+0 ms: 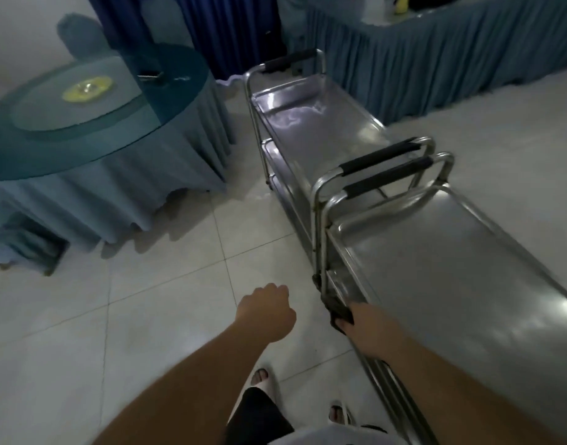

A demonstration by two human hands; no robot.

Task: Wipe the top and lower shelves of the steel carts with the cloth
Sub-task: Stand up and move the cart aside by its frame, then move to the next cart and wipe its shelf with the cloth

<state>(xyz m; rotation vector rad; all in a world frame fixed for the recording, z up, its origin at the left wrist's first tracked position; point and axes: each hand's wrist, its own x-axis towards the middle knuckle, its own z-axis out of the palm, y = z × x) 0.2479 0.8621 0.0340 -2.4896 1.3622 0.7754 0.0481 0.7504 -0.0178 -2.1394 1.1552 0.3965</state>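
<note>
1. Now: cloth (335,311) is dark, bunched in my right hand (365,326), fingers curled round it, low against the near cart (468,284) at its left side rail, by the corner post under the handles. Looks like I'm reaching toward the lower shelf; that shelf is mostly hidden beneath the top one.
2. Risk: the bunched cloth wipes only a narrow strip. Spread flat, it would cover more steel.
3. Risk: knuckles or cloth catching between the rail and the post of the far cart (308,130), which stands end to end with mine, handles just beside each other.
4. Risk: pushing along the rail could roll the cart. My left hand (267,311) hangs over the floor tiles in a loose fist, holding nothing, bracing nothing.
5. Risk: working blind below the top shelf, I could miss patches.
6. Risk: a shoved cart may nudge the round draped table (83,130) near the far cart's left side.
7. My feet in open sandals (261,379) sit near the cart's frame; toes exposed.
</note>
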